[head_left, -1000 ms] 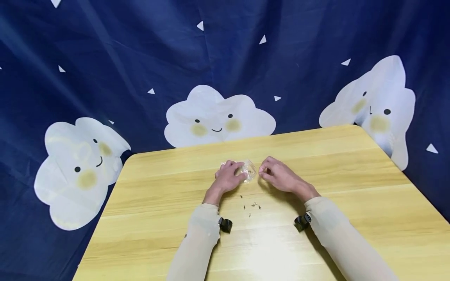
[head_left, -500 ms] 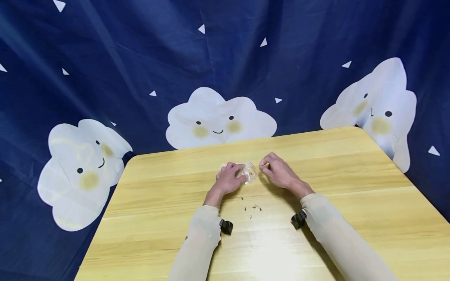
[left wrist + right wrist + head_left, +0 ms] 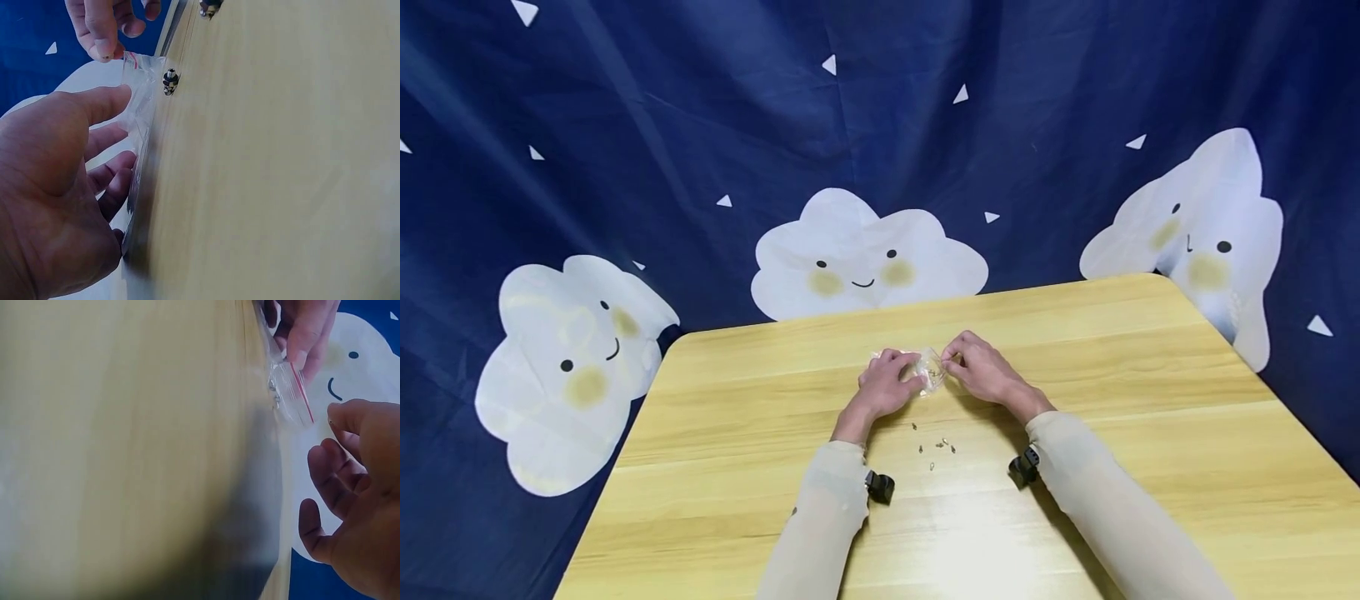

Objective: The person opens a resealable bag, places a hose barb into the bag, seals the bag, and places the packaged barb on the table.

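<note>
A small clear zip bag (image 3: 932, 371) with a red stripe at its mouth lies near the middle of the table. My left hand (image 3: 886, 387) holds it, thumb on the near side and fingers behind. In the right wrist view, small shiny metal pieces (image 3: 273, 387) show inside the bag (image 3: 292, 394). Right at the bag's mouth, my right hand (image 3: 988, 369) has thumb and index finger together. A tiny dark-gold piece (image 3: 107, 57) shows between those fingertips in the left wrist view, mostly hidden.
Several small metal fittings (image 3: 940, 445) lie loose on the wooden table (image 3: 737, 500), nearer than the bag. One fitting (image 3: 170, 82) appears beside the bag in the left wrist view. A blue curtain (image 3: 880, 125) with clouds hangs behind the table's far edge.
My right hand has moved left, bringing its fingertips from beside the bag to its mouth. The left hand stays on the bag, and the loose fittings lie as before.
</note>
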`<state>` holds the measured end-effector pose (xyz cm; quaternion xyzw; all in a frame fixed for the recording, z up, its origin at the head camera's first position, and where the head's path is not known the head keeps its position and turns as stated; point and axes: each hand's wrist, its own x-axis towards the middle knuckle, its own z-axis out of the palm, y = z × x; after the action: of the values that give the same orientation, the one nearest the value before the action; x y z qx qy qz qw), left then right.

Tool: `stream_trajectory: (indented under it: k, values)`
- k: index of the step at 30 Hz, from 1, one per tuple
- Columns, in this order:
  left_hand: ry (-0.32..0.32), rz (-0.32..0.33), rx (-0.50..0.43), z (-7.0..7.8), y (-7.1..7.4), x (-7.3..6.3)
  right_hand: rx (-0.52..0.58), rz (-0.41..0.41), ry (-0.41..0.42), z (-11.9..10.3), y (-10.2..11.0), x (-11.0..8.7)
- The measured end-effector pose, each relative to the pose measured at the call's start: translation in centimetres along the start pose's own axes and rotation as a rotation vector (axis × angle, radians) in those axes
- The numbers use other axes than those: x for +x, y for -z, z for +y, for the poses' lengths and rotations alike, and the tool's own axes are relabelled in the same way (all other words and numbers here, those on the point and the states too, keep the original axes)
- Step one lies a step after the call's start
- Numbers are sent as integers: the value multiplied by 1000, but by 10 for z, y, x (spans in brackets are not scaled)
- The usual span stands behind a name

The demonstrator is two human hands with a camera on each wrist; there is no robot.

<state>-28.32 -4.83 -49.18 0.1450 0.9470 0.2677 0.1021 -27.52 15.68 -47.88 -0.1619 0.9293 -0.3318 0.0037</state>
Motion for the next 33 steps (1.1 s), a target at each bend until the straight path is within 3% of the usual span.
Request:
stream_trajectory:
  k: [8, 33]
  values:
    - [-9, 1, -6, -1, -3, 0, -21, -45, -8, 0, -6, 1]
    - [1, 7, -12, 1, 0, 0, -43, -49, -15, -6, -4, 0]
